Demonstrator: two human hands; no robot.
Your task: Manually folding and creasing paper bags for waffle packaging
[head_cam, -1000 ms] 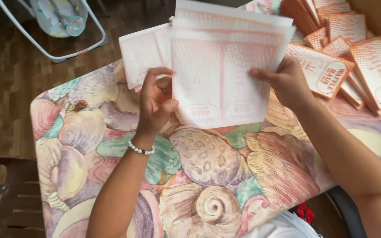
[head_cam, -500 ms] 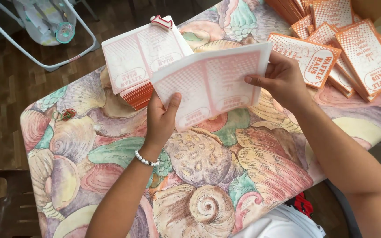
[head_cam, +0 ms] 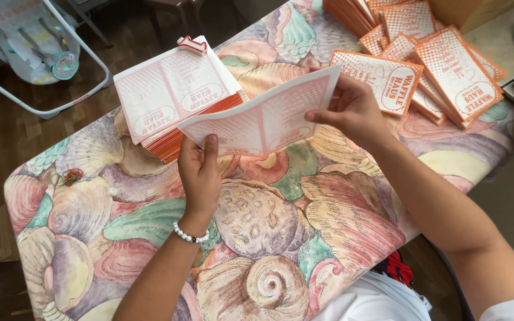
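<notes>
Head view looks down on a table [head_cam: 150, 238] covered in a cloth with a seashell pattern. Both hands hold one printed card sheet [head_cam: 263, 116] in the air above the cloth, white with orange-pink print. The left hand [head_cam: 200, 175] pinches the sheet's lower left corner, thumb on the top face and fingers underneath. The right hand [head_cam: 352, 110] grips the right edge, thumb in front and fingers curled behind.

Just behind the sheet, on the side away from the person, lies a stack of flat sheets [head_cam: 174, 101] of the same kind, orange at its edges, with a small red and white object [head_cam: 191, 43] resting on its far corner. To the right of the sheet lie folded orange cards [head_cam: 441, 65], overlapping one another in a loose row. Left of the sheet, on the cloth, sit some rubber bands [head_cam: 69, 176].

By the look of it, the step in hand is folding: the sheet shows a crease line down its middle and is already bent slightly. The next move would call for bringing the two halves together evenly and pressing the crease.

The underside of the sheet is hidden, and so are the fingers beneath it. The row of folded cards is cut off at the top edge. The small object on the stack may be a clip; it is too small to tell.
</notes>
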